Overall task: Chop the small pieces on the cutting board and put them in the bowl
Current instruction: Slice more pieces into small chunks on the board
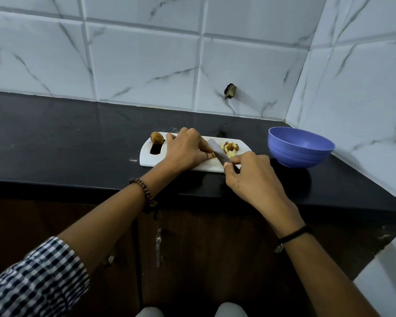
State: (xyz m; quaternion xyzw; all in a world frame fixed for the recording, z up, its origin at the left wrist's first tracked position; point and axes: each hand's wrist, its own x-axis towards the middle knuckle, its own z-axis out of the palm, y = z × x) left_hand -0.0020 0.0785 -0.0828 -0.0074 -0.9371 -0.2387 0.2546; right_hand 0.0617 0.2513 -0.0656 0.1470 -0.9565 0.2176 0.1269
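so the left hand pinches a small piece mid board, right hand grips the knife over it, cut pieces piled toward the board's right edge near the bowl, and honestly I'd claw that left hand back and slice slow.

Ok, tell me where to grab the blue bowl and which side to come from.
Pinch the blue bowl at its near rim, thumb inside, probably coming from the front. It stands upright and open, its walls flare smoothly with no handle, and the tiled wall crowds its far right side.
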